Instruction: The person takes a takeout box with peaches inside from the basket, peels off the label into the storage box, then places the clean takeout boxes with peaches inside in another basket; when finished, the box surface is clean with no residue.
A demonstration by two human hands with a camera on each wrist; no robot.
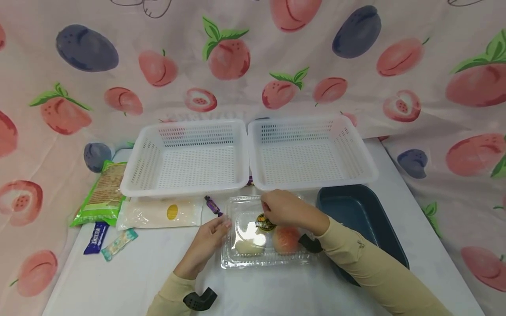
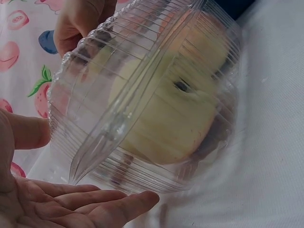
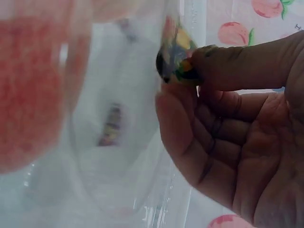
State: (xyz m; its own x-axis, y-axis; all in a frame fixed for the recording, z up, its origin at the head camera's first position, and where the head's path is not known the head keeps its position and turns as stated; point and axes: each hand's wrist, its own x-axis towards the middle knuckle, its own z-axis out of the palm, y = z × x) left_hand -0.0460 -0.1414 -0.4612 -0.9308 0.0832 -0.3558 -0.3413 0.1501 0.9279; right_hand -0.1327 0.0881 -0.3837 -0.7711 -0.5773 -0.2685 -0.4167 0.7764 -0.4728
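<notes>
A clear plastic clamshell box (image 1: pixel 237 259) sits closed on the table. Through its wall I see a pale yellow apple (image 2: pixel 175 109) and a red fruit (image 1: pixel 286 240). My right hand (image 1: pixel 288 210) is over the lid, its thumb and index finger pinching a dark sticker (image 3: pixel 178 57) with colourful fruit print; part of the sticker is hidden by the fingers. At the box's left side is my left hand (image 1: pixel 207 241), with the thumb against the edge and the other fingers straight (image 2: pixel 95 204) beside the lower wall. A small purple-wrapped item (image 3: pixel 111 126) shows through the plastic.
Two white baskets (image 1: pixel 186 191) (image 1: pixel 316 182) stand behind the box. A dark blue tray (image 1: pixel 379 224) lies right, partly under my right arm. At left are a green bag (image 1: pixel 104 193), a long white packet (image 1: pixel 158 215) and several small wrapped sweets (image 1: pixel 213 205).
</notes>
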